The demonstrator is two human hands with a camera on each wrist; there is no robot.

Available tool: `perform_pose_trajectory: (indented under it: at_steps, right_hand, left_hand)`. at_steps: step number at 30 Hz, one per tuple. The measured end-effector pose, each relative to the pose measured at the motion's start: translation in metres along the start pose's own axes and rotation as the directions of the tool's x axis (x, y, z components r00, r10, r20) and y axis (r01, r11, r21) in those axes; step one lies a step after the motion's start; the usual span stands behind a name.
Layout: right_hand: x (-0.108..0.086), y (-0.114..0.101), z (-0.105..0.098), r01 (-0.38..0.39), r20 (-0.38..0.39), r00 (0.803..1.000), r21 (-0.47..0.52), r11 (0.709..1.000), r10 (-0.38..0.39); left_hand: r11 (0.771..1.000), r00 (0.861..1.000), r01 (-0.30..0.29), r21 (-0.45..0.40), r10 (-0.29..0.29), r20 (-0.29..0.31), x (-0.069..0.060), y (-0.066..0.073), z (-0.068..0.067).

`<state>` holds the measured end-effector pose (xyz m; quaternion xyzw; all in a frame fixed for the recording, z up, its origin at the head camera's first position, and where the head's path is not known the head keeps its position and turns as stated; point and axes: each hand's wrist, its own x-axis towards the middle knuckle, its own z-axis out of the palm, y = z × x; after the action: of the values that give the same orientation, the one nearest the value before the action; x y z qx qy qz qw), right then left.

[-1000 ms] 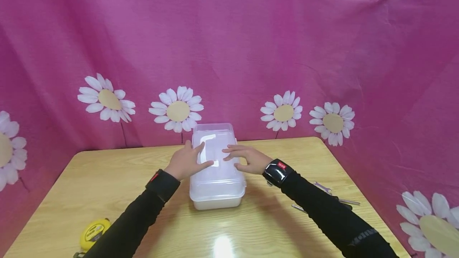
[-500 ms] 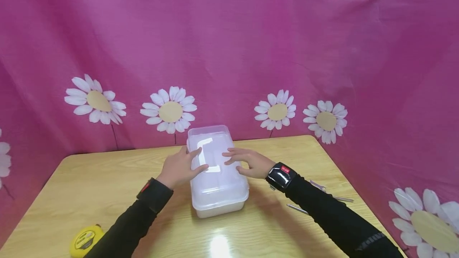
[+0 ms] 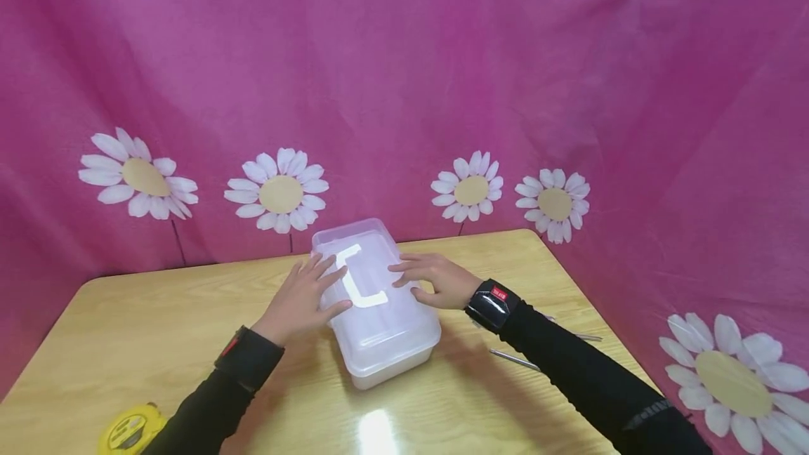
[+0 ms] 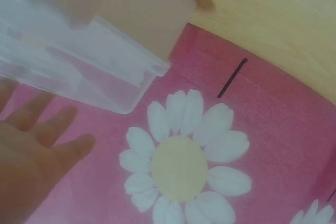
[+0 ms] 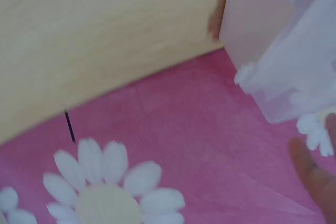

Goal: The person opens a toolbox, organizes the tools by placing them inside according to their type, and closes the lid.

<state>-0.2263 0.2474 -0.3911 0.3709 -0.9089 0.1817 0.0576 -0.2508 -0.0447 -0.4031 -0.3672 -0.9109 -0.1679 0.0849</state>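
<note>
A white plastic box [image 3: 393, 371] with a clear domed lid [image 3: 392, 328] stands on the table, its far end angled left. At its left side, my left hand [image 3: 297, 300] has spread fingers over the lid's edge; in the left wrist view the left hand [image 4: 31, 161] shows straight fingers beside the clear lid. My right hand [image 3: 442, 281] is at the lid's right side, fingers relaxed and slightly bent, with thumb apart. Whether either hand touches the lid is hard to tell. In the right wrist view, only fingertips [image 5: 310, 174] show by the box's corner.
A yellow tape measure [image 3: 131, 430] lies at the table's near left. Metal tools, including a thin rod [image 3: 515, 359], lie at the right, partly hidden by my right sleeve. A pink cloth [image 3: 404, 90] with printed daisies hangs behind the wooden table [image 3: 177, 328].
The box has turned, its far end now more to the left and its near end to the right. My left hand has spread its fingers and shifted left. The view has swung slightly right.
</note>
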Motion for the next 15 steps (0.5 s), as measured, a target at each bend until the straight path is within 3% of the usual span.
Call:
perform_pose_trajectory:
  at_steps: [3,8,12,15]
  right_hand:
    - [-0.004,-0.006,-0.006,-0.025,0.007,1.0,-0.097,0.995,0.026]
    - [-0.009,-0.011,-0.011,-0.073,0.019,0.997,-0.191,0.979,0.078]
    - [-0.006,-0.011,-0.011,-0.077,0.013,0.996,-0.263,0.962,0.083]
    - [0.0,-0.01,-0.011,-0.083,0.022,0.995,-0.316,0.945,0.095]
  left_hand:
    - [1.0,0.999,-0.02,-0.01,0.021,0.024,-0.003,0.0,-0.001]
    - [0.997,0.998,-0.069,0.019,0.069,0.003,-0.013,0.001,-0.001]
    - [0.991,0.99,-0.117,0.071,0.121,-0.067,-0.022,0.002,0.002]
    - [0.98,0.977,-0.13,0.149,0.153,-0.151,-0.025,0.007,0.007]
